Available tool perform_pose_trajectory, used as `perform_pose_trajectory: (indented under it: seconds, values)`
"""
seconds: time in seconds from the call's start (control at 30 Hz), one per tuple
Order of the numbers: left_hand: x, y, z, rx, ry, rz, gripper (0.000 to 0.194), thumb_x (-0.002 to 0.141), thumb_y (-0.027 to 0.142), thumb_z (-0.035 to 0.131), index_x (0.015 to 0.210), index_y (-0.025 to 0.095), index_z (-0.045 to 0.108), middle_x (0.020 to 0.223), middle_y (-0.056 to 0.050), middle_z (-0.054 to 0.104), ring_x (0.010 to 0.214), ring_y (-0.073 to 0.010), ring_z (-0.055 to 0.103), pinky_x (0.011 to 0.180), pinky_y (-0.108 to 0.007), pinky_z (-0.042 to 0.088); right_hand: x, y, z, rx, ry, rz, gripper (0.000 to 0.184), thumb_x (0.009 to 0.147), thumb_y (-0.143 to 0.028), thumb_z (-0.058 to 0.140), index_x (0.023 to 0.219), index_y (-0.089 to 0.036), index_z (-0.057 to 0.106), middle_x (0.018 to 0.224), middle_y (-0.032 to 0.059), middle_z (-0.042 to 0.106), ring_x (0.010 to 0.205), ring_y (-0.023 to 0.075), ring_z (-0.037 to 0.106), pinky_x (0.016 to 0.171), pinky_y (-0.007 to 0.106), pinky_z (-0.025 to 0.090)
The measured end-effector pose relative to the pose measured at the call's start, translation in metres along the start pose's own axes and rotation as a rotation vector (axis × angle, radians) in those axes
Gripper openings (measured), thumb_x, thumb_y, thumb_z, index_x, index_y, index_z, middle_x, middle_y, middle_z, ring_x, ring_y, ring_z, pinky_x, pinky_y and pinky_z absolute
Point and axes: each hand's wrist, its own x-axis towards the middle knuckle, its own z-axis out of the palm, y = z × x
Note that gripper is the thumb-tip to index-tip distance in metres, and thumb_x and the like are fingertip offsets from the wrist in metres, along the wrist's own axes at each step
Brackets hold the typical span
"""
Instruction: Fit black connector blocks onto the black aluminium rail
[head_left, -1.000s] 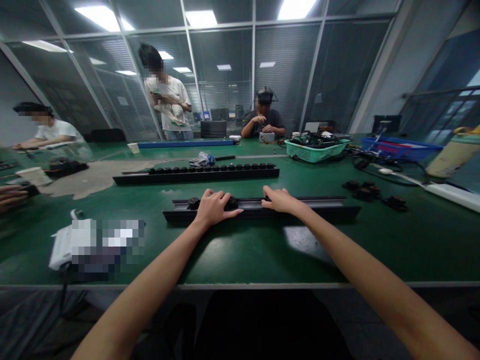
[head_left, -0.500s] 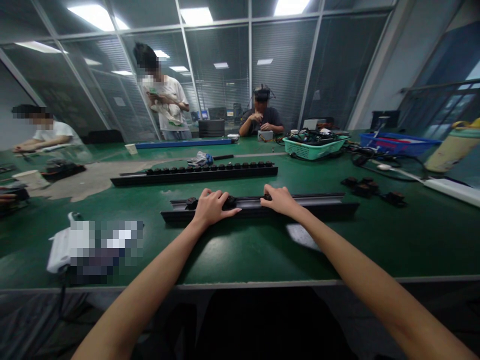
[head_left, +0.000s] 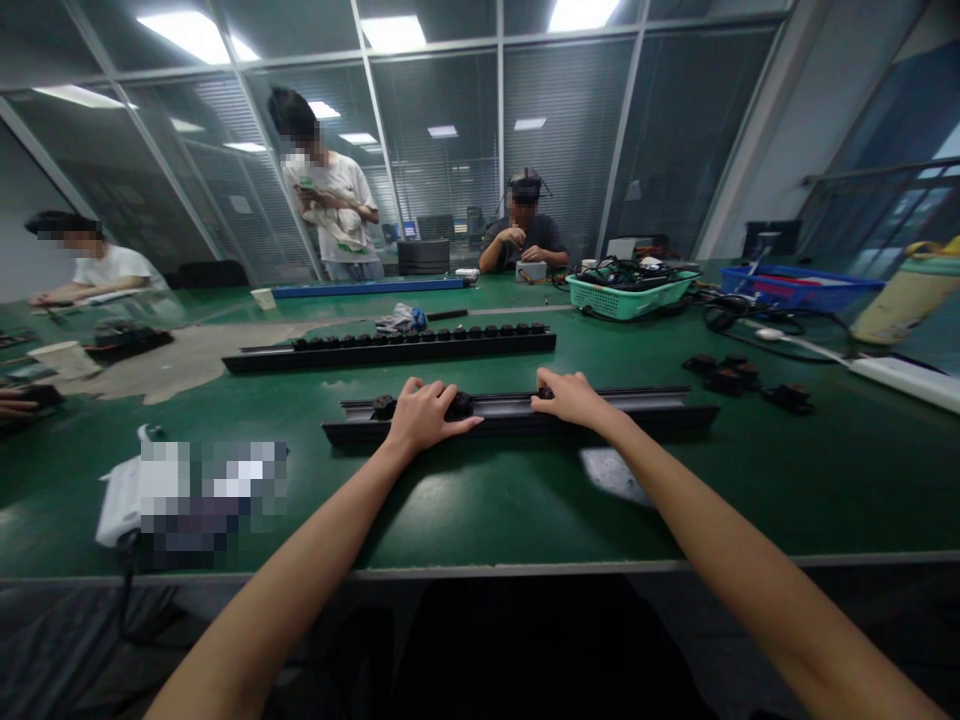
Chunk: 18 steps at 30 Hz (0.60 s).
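Note:
A long black rail point(head_left: 645, 410) lies across the green table point(head_left: 465, 500) in front of me. My left hand point(head_left: 424, 413) rests on its left part, fingers bent over a black socket module point(head_left: 460, 403) seated in the rail; another module point(head_left: 385, 405) sits just to its left. My right hand point(head_left: 574, 397) lies on the rail a little to the right, fingertips curled on a small black module point(head_left: 543, 393) that is mostly hidden.
A second black rail point(head_left: 390, 348) filled with several modules lies farther back. Loose black modules point(head_left: 724, 375) sit at the right, near a green basket point(head_left: 626, 295), a blue tray point(head_left: 795, 290), cables and a bottle point(head_left: 907, 300). Three other people are behind the table.
My right hand has slid slightly to the right along the rail. My left hand has stayed in place. The view shifted a little.

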Motion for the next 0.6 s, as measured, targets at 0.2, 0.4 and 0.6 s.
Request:
perform_pose_trajectory:
  seconds: [0.2, 0.4, 0.6]
  values:
    - [0.0, 0.0, 0.0, -0.001, 0.002, -0.001, 0.066, 0.086, 0.077, 0.039, 0.095, 0.018, 0.066, 0.086, -0.01, 0.067, 0.075, -0.0234, 0.059, 0.082, -0.041, 0.037, -0.001, 0.004, 0.0, -0.005, 0.017, -0.013, 0.021, 0.088, -0.04, 0.048, 0.097, -0.022, 0.051, 0.092, 0.0061, 0.071, 0.087, 0.0244, 0.063, 0.078, 0.032, 0.03]
    - [0.0, -0.001, 0.002, -0.008, 0.014, -0.001, 0.065, 0.086, 0.077, 0.039, 0.095, 0.018, 0.066, 0.086, -0.01, 0.067, 0.074, -0.0229, 0.059, 0.083, -0.041, 0.037, -0.001, 0.014, 0.0, -0.004, 0.009, -0.006, 0.021, 0.086, -0.041, 0.049, 0.094, -0.022, 0.05, 0.092, 0.0063, 0.07, 0.086, 0.0248, 0.062, 0.077, 0.032, 0.03]
    - [0.0, -0.001, 0.001, -0.009, 0.016, 0.002, 0.065, 0.087, 0.076, 0.04, 0.094, 0.017, 0.066, 0.086, -0.01, 0.067, 0.074, -0.0227, 0.059, 0.082, -0.04, 0.037, -0.002, 0.016, -0.003, 0.012, -0.022, -0.007, 0.02, 0.085, -0.041, 0.05, 0.093, -0.023, 0.05, 0.089, 0.0048, 0.069, 0.085, 0.0237, 0.061, 0.078, 0.032, 0.031]
